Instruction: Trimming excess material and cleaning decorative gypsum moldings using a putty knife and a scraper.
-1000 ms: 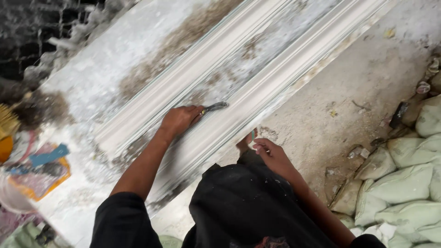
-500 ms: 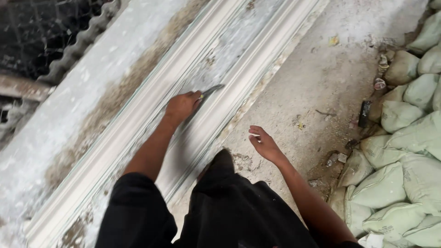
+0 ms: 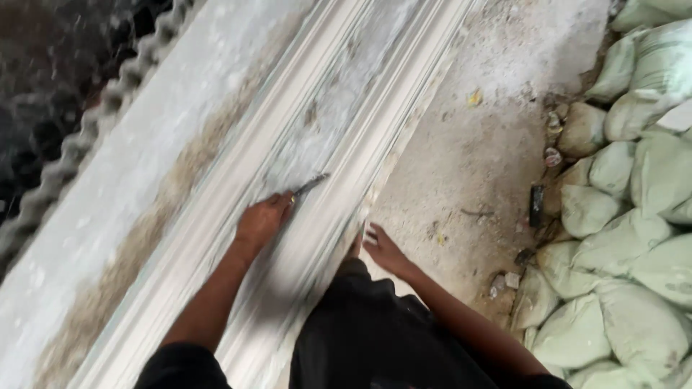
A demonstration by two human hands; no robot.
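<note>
- Scraper blade (image 3: pixel 311 184): thin, dark, metal, gripped in the left hand (image 3: pixel 263 220), its tip slanting up and right from the fingers onto the moulding.
- Plaster moulding (image 3: pixel 339 108): long, white, ridged, running diagonally under that hand, dusty grey along its middle channel.

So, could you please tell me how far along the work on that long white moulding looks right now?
The long white moulding already shows formed ridges along its length. In hand: the left hand holds a thin metal tool against the grey, rough middle channel; the right hand rests at the moulding's edge with something small and white in its fingers. That patchy channel probably remains to be smoothed; motion blur hides finer detail.
</note>
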